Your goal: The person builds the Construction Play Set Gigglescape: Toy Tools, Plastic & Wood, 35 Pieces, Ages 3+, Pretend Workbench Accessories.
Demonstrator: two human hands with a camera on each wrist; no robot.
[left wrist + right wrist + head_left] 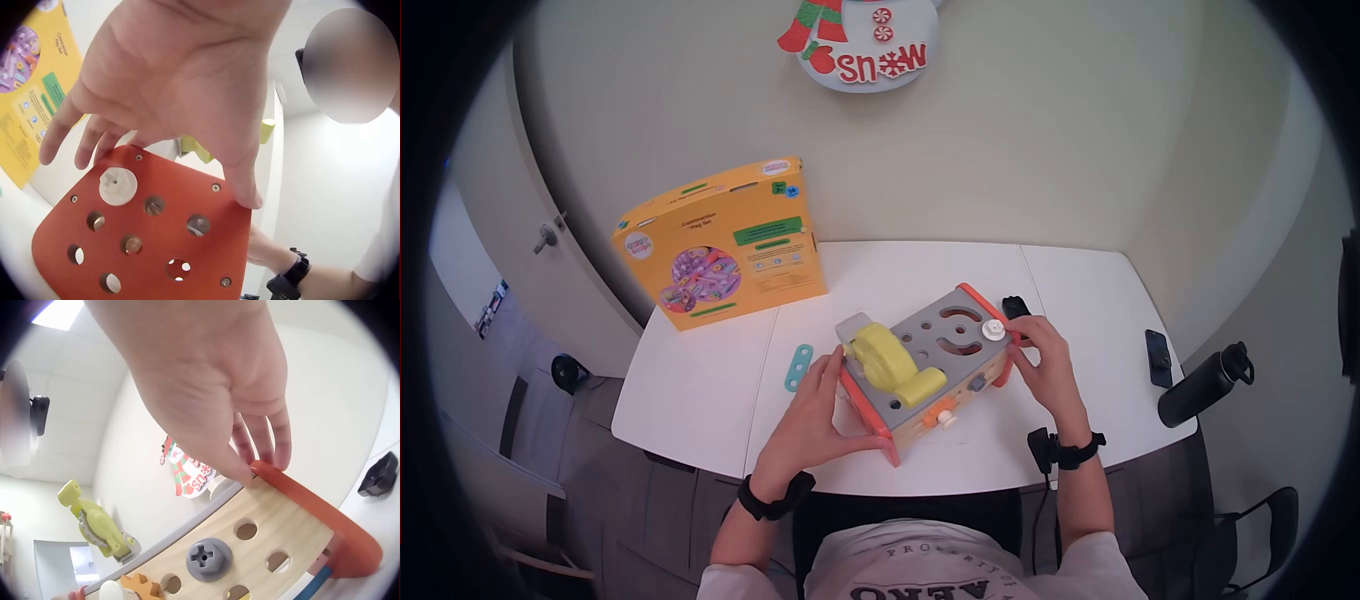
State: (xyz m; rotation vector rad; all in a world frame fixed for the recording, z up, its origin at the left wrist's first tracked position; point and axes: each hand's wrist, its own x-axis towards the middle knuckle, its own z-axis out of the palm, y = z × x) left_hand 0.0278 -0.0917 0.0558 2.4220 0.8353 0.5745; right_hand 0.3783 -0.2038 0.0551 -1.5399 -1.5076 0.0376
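Observation:
A toy workbench (943,366) with a grey top, wooden front and red end panels is between my hands. My left hand (808,425) grips its left red panel (153,247), thumb at the near corner and fingers toward the far one. At the opposite end, my right hand (1045,368) holds the right red panel's top edge (294,494), beside a white bolt (993,329). A yellow-green toy saw (885,358) with a grey toothed edge lies on top. A grey screw (209,559) and an orange gear (144,587) show on the wooden front.
An orange-yellow box (745,230) stands at the table's back left. A teal strip with holes (799,367) lies left of the workbench. Behind its right end is a small black object (1014,305). A phone (1159,358) and black bottle (1200,385) occupy the right edge.

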